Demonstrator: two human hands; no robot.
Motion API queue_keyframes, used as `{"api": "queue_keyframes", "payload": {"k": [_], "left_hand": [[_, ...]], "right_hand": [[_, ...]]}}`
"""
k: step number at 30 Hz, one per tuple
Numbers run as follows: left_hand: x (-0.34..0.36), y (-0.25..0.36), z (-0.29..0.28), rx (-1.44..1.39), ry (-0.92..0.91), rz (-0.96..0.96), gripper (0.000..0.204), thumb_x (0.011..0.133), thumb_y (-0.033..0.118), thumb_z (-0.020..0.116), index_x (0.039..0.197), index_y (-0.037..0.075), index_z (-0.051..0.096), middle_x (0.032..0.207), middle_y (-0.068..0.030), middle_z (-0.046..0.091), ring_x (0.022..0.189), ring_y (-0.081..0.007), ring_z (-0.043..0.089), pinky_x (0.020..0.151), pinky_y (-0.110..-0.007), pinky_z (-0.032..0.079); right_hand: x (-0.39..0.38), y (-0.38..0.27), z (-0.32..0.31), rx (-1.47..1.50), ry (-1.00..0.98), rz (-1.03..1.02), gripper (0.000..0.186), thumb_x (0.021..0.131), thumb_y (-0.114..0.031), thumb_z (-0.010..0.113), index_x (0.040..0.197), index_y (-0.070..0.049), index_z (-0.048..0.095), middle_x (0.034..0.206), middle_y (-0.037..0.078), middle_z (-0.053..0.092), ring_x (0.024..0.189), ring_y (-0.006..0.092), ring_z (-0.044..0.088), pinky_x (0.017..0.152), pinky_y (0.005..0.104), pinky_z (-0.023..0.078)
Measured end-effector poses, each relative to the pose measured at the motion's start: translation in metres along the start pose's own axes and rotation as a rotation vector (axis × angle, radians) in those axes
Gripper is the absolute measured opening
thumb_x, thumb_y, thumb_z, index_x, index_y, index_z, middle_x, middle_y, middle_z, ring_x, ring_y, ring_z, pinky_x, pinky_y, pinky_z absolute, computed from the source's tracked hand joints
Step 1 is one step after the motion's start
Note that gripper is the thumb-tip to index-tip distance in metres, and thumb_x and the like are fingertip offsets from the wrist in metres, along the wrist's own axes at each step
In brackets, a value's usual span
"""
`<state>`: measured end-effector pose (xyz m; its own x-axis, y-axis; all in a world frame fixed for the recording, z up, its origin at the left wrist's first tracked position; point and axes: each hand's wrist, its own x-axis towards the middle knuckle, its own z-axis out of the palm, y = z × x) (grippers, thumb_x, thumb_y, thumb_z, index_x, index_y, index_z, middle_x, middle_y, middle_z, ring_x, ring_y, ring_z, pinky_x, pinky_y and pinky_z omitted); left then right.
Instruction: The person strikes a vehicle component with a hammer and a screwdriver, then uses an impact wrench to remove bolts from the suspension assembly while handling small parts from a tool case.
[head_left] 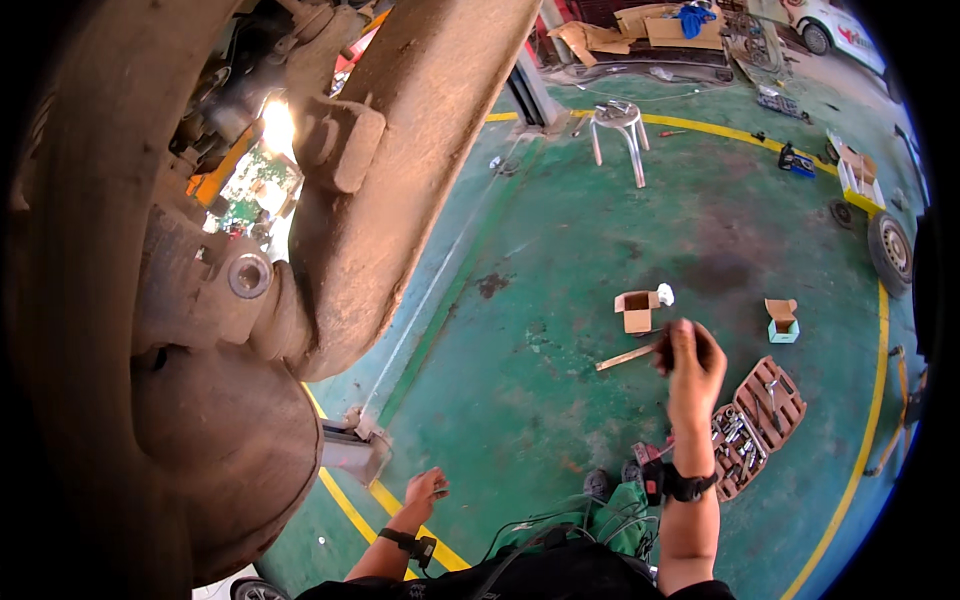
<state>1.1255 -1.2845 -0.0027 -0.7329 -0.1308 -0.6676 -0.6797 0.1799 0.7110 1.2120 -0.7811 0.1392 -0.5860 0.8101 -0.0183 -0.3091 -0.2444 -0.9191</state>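
Observation:
My right hand (692, 368) is raised at the right of the middle, its fingers curled closed. What it grips, if anything, is hidden. A flat wooden stick (625, 358) shows just left of its fingers; I cannot tell whether it is held or lies on the floor behind. Low at the left, my left hand (425, 489) hangs with fingers loosely bent and apart, no held thing visible. Above it, a rusty vehicle underbody beam (400, 170) fills the upper left. Beside the beam are a metal bushing (248, 275) and a large rounded brown housing (230, 440).
An opened brown socket set case (770, 405) lies right of my right forearm. Two small open cartons, one brown (638, 318) and one light green (783, 328), stand on the floor. Farther off are a metal stool (622, 120), a wheel (890, 250) and a lift post (530, 90).

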Motion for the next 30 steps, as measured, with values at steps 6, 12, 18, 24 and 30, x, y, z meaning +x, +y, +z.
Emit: {"api": "queue_keyframes", "payload": {"k": [6,12,18,24,30], "left_hand": [[0.033,-0.015,-0.014,0.064,0.002,-0.084,0.022,0.091,0.028,0.063,0.088,0.007,0.062,0.079,-0.0041,0.06,0.077,-0.0197,0.063,0.07,-0.037,0.054],[0.067,-0.055,-0.031,0.084,-0.158,-0.173,0.025,0.091,0.034,0.062,0.086,0.01,0.061,0.075,-0.0026,0.061,0.074,-0.0207,0.064,0.068,-0.038,0.053],[0.045,-0.013,0.047,0.266,-0.164,-0.233,0.026,0.091,0.036,0.062,0.091,0.01,0.061,0.084,-0.0021,0.064,0.081,-0.0199,0.064,0.074,-0.038,0.051],[0.045,-0.028,0.148,0.414,-0.289,-0.206,0.028,0.094,0.034,0.059,0.104,0.009,0.06,0.097,-0.0043,0.064,0.091,-0.0191,0.063,0.077,-0.036,0.05],[0.004,-0.08,0.331,0.49,-0.465,-0.251,0.03,0.095,0.032,0.059,0.108,0.006,0.061,0.106,-0.0074,0.066,0.097,-0.0206,0.063,0.077,-0.035,0.049]], "right_hand": [[-0.036,0.059,-0.136,0.328,0.583,0.258,0.025,0.097,-0.03,0.06,0.088,-0.007,0.064,0.06,-0.002,0.052,0.05,0.0071,0.047,0.045,0.021,0.036],[-0.082,0.055,-0.218,0.575,0.822,0.329,0.016,0.098,-0.017,0.054,0.084,-0.011,0.051,0.061,-0.007,0.037,0.05,0.005,0.036,0.039,0.0196,0.027],[-0.125,0.064,-0.299,0.614,0.975,0.29,0.016,0.1,-0.022,0.051,0.092,-0.01,0.057,0.066,-0.006,0.048,0.052,0.0051,0.042,0.045,0.0205,0.033],[-0.132,0.107,-0.387,0.557,1.061,0.415,0.018,0.099,-0.024,0.052,0.093,-0.009,0.059,0.069,-0.006,0.052,0.054,0.0058,0.044,0.046,0.021,0.034],[-0.105,0.215,-0.485,0.361,1.088,0.687,0.017,0.096,-0.023,0.056,0.091,-0.007,0.061,0.07,-0.003,0.056,0.054,0.007,0.048,0.046,0.0218,0.037]]}}
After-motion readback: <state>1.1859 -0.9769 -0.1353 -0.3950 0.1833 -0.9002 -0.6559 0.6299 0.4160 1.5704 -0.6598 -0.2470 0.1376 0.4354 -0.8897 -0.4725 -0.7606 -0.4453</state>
